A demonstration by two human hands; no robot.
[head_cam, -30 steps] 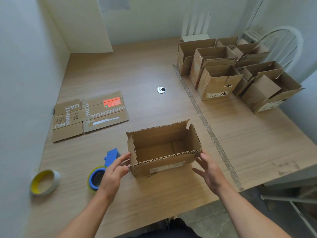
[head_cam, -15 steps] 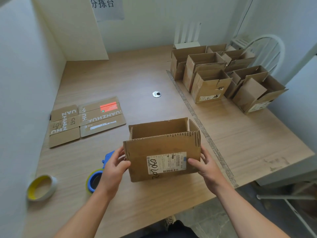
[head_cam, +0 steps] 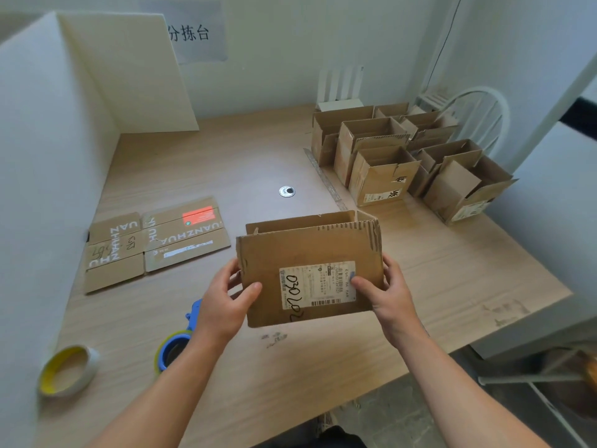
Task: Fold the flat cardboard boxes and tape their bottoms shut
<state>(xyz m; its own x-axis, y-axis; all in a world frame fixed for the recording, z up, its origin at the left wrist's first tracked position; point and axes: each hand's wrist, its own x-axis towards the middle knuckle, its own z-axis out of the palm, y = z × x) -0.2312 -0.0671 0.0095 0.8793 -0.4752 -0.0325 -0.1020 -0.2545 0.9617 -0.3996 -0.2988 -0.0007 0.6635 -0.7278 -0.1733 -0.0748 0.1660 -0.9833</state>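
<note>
The assembled box (head_cam: 310,273) is held between both hands, just above the bench (head_cam: 436,286), with its labelled face turned toward the person and its open side facing away. The left hand (head_cam: 223,305) grips the left end: thumb on the near face, fingers curled round the corner behind it. The right hand (head_cam: 387,292) grips the right end likewise, thumb on the label. Gripping both ends probably keeps the walls square while the box is turned or carried. The blue tape dispenser (head_cam: 181,337) lies just below the left fingers, within reach for sealing. The flat boxes (head_cam: 151,240) wait beyond the left fingers; the folded boxes (head_cam: 381,176) stand well beyond the right fingers.
</note>
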